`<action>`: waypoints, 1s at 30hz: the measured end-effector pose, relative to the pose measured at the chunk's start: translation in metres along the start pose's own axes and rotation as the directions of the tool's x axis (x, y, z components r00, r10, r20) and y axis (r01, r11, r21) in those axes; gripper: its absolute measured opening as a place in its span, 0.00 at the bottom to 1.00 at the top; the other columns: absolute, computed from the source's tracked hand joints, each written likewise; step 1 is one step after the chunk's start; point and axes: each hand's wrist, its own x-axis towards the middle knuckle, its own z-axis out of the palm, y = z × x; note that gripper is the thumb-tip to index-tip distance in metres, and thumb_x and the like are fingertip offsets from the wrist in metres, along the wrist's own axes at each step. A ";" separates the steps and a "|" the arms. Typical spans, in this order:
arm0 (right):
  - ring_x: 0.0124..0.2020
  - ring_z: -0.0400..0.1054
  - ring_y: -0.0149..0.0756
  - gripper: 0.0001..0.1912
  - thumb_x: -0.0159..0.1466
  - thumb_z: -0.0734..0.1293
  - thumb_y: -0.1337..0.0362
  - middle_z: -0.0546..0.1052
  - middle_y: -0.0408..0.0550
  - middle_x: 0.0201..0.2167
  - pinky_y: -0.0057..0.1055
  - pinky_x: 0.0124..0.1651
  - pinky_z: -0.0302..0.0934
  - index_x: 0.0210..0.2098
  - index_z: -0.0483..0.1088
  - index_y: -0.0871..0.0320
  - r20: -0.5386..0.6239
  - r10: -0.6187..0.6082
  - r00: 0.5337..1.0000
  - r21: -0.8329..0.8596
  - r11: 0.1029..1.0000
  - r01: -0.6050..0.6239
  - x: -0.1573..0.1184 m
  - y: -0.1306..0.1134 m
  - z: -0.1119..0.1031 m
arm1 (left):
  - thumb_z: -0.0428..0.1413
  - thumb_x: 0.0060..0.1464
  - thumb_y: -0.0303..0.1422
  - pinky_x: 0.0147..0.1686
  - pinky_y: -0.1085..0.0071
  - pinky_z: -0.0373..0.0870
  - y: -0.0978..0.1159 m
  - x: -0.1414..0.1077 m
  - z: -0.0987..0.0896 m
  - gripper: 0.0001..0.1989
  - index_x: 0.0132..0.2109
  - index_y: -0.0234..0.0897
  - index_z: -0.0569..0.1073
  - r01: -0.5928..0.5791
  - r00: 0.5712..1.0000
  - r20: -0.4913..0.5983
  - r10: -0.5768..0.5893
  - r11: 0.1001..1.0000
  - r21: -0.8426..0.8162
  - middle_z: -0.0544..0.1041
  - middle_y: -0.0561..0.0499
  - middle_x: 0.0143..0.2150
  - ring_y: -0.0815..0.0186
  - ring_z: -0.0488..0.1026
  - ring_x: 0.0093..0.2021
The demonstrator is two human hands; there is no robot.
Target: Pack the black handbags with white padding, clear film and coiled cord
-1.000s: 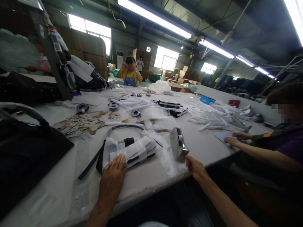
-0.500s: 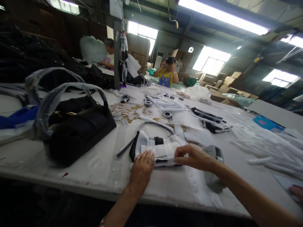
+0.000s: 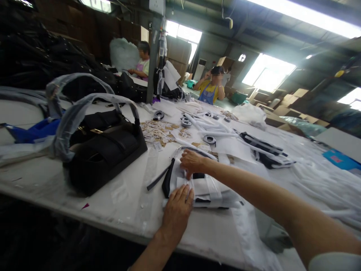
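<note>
Left hand (image 3: 178, 210) open, right hand (image 3: 193, 162) grip unclear, on wrapped bag (image 3: 208, 187) crosswise, strap (image 3: 178, 150) away

Single head view, worn at head height, facing forward and down across desk (image 3: 113, 216), hands (image 3: 177, 210) close below lens, near desk edge low in frame, wide field out to far windows (image 3: 267, 72) and ceiling lamp (image 3: 313, 15), horizon tilted, right side lower.

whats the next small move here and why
Probably press down and smooth the white wrapping with the right hand: its fingers are bunched over the wrapping's far left part, while the left hand lies on the near side, where it could steady the small dark bag.
</note>
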 end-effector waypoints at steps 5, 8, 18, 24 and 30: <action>0.56 0.64 0.49 0.25 0.52 0.78 0.66 0.74 0.53 0.53 0.41 0.61 0.50 0.49 0.74 0.55 -0.388 0.367 0.845 0.189 0.929 -0.317 -0.028 0.040 0.001 | 0.49 0.64 0.28 0.58 0.58 0.69 0.001 -0.001 -0.002 0.18 0.59 0.36 0.68 0.002 1.000 -0.010 -0.002 1.000 -0.018 0.74 0.44 0.60 0.57 0.70 0.61; 0.51 0.69 0.45 0.12 0.67 0.66 0.61 0.76 0.53 0.50 0.38 0.55 0.57 0.48 0.74 0.56 -0.411 0.449 0.794 0.251 0.893 -0.375 -0.046 0.030 0.016 | 0.49 0.64 0.28 0.58 0.58 0.68 0.001 -0.002 -0.002 0.18 0.60 0.36 0.68 0.006 1.000 -0.007 -0.006 1.000 -0.025 0.74 0.45 0.60 0.57 0.70 0.61; 0.51 0.71 0.44 0.23 0.73 0.55 0.52 0.77 0.57 0.50 0.35 0.52 0.61 0.54 0.71 0.59 -0.109 0.317 0.942 0.402 0.881 -0.250 -0.026 -0.007 0.070 | 0.51 0.62 0.26 0.57 0.56 0.69 -0.001 -0.002 -0.005 0.21 0.61 0.36 0.67 -0.009 1.000 0.017 0.009 1.000 -0.012 0.72 0.43 0.62 0.56 0.69 0.62; 0.50 0.72 0.50 0.31 0.72 0.50 0.44 0.78 0.63 0.47 0.42 0.52 0.61 0.48 0.72 0.62 -0.104 0.454 0.885 0.428 0.824 -0.372 -0.010 -0.007 0.077 | 0.57 0.60 0.32 0.59 0.55 0.68 0.001 -0.005 -0.007 0.26 0.64 0.34 0.63 -0.017 0.999 0.049 0.017 1.000 0.006 0.70 0.40 0.63 0.53 0.67 0.63; 0.50 0.72 0.38 0.27 0.75 0.47 0.52 0.79 0.53 0.47 0.33 0.55 0.62 0.48 0.73 0.58 -0.178 0.371 0.911 0.512 0.826 -0.236 -0.036 0.003 0.052 | 0.57 0.62 0.39 0.49 0.57 0.72 -0.004 0.039 -0.044 0.27 0.63 0.34 0.63 0.059 0.935 0.353 -0.043 0.998 -0.037 0.80 0.42 0.49 0.55 0.76 0.50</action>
